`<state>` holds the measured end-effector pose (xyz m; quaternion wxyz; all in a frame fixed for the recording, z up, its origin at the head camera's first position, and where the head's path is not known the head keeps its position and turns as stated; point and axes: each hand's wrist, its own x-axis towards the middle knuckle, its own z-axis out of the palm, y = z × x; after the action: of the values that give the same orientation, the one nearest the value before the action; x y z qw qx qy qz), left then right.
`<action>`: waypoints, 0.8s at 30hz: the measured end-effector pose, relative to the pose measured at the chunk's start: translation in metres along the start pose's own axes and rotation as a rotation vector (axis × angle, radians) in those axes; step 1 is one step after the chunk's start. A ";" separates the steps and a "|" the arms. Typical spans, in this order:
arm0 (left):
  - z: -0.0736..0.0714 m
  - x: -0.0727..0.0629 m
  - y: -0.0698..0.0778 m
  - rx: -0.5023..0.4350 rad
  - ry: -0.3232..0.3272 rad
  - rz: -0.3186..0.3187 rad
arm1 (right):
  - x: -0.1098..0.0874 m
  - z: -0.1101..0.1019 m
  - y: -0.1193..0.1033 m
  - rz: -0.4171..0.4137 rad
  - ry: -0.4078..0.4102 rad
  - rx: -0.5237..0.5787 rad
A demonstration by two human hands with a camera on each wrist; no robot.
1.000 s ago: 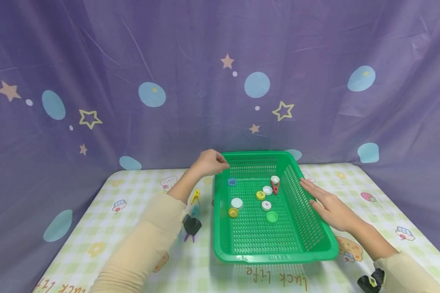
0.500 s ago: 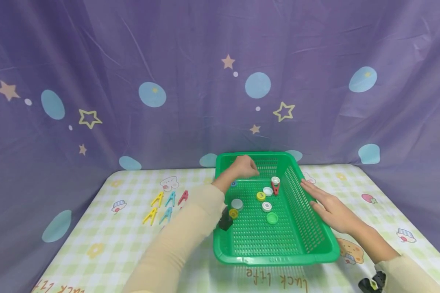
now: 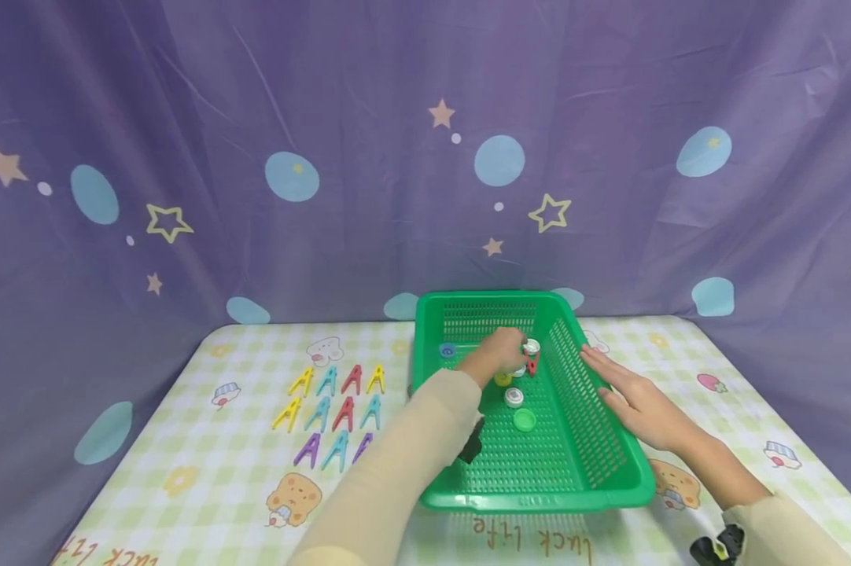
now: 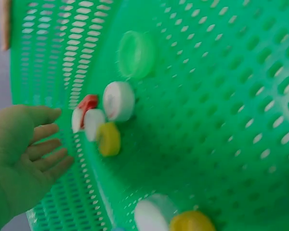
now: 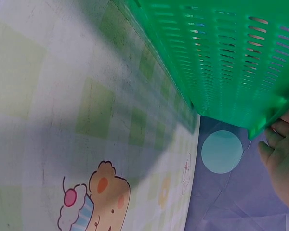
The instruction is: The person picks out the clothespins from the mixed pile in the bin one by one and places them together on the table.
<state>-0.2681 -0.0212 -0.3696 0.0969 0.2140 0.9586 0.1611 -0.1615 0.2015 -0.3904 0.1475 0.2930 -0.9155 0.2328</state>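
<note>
My left hand is down inside the green basket, just left of a red clothespin. In the left wrist view the fingers of the left hand are extended and hold nothing, with a gap to the red clothespin. A white bottle cap lies against the clothespin. Close by are a yellow cap and another white cap. My right hand rests on the basket's right rim with its fingers fairly straight.
A green cap and a blue cap lie elsewhere in the basket. Left of it, several clothespins stand in rows on the checked tablecloth, among them a purple clothespin. A purple curtain hangs behind.
My left hand has moved right from the basket's left rim and down toward the red clothespin, uncovering the rows of clothespins on the table. The right hand has stayed on the rim.
</note>
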 end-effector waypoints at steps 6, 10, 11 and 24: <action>0.017 -0.001 0.010 0.133 -0.104 0.138 | 0.000 0.000 0.000 -0.008 0.005 -0.006; 0.021 -0.004 0.013 0.217 -0.153 0.139 | 0.001 0.000 -0.001 0.001 0.000 -0.009; 0.021 -0.005 0.013 0.222 -0.163 0.133 | 0.001 0.000 -0.001 0.002 -0.002 -0.012; 0.001 -0.016 -0.004 0.225 -0.181 0.115 | 0.000 -0.001 -0.001 0.016 -0.018 -0.012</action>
<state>-0.2547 -0.0315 -0.3699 0.1488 0.2917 0.9441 0.0380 -0.1604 0.2009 -0.3895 0.1391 0.2869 -0.9205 0.2257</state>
